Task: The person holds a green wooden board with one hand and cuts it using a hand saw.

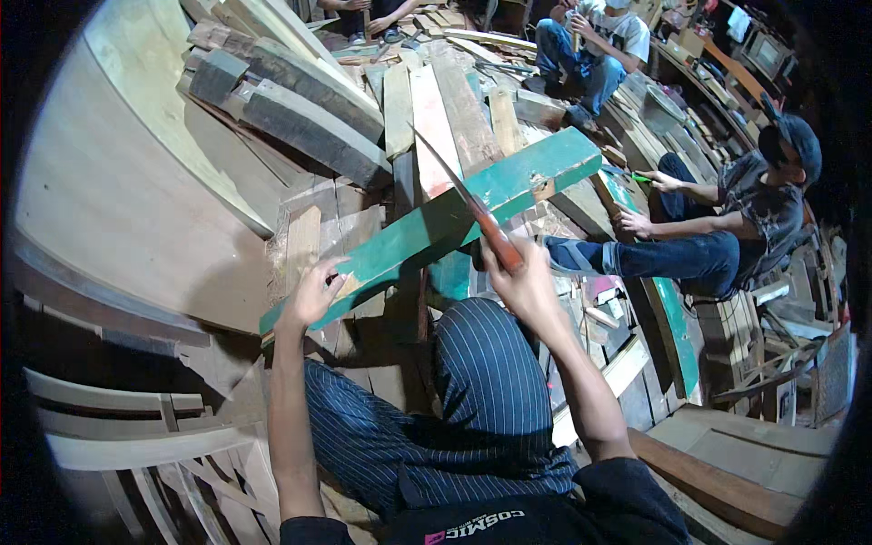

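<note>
In a cluttered workshop, a green beam [418, 238] slants beyond the knee [480, 350], right hand [527, 280] grips a wood-handled blade [488, 225] over it, left hand [309, 295] at its left end, hold unclear; likely trimming, next stroke needs bracing.

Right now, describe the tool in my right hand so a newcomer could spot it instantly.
Find the long green beam slanting across the middle, above the striped trousers. By its near edge, the right hand holds a tool. Unlike the broad planks beyond, it has a slim, tapering blade and a reddish-brown handle.
</note>
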`<state>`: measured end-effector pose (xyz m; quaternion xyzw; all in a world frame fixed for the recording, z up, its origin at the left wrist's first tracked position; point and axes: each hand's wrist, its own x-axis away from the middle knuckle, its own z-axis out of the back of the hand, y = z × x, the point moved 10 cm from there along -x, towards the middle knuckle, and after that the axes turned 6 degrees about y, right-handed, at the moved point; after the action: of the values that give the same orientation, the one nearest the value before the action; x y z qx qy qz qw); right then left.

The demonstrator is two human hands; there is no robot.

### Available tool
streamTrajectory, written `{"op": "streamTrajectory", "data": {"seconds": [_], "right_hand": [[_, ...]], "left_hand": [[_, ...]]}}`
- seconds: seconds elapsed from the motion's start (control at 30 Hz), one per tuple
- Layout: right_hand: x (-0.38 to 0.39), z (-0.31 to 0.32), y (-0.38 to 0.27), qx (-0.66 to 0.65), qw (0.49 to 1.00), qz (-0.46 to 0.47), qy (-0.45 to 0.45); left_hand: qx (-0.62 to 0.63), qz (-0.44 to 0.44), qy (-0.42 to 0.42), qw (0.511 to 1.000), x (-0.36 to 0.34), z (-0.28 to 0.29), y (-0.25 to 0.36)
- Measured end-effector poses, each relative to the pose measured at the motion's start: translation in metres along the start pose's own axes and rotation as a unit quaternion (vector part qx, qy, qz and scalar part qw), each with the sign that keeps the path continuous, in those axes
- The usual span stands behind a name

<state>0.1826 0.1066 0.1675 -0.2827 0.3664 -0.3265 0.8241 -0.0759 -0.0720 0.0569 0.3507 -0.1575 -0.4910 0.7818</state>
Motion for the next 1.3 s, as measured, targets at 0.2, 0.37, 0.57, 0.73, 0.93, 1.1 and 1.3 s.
{"op": "streamTrajectory", "data": {"seconds": [0.2, 0.37, 0.57, 0.73, 0.93, 1.1, 1.3], "right_hand": [[0.113, 0.095, -0.036, 0.069, 0.996, -0.055, -0.016], [0.140, 0.113, -0.044, 0.145, 0.985, -0.070, -0.058], [0.143, 0.126, -0.035, 0.190, 0.981, -0.039, -0.024], [0.158, 0.136, -0.051, 0.270, 0.961, 0.053, 0.004], [0.119, 0.078, -0.036, 0.021, 0.999, -0.031, -0.039], [0.062, 0.044, 0.024, -0.013, 0.996, -0.080, -0.022], [0.050, 0.030, 0.019, -0.054, 0.994, -0.088, -0.025]], "left_hand": [[0.005, 0.023, -0.005, 1.000, 0.008, 0.005, -0.030], [0.019, 0.008, -0.002, 1.000, 0.006, 0.004, -0.019], [-0.003, 0.003, -0.005, 1.000, 0.008, 0.003, -0.026], [0.018, 0.018, -0.011, 1.000, -0.002, -0.004, -0.036], [0.017, 0.031, -0.010, 0.999, 0.009, -0.004, -0.067], [-0.001, 0.027, -0.043, 0.999, -0.005, -0.021, -0.041], [-0.001, 0.023, -0.016, 1.000, -0.003, -0.009, -0.016]]}}
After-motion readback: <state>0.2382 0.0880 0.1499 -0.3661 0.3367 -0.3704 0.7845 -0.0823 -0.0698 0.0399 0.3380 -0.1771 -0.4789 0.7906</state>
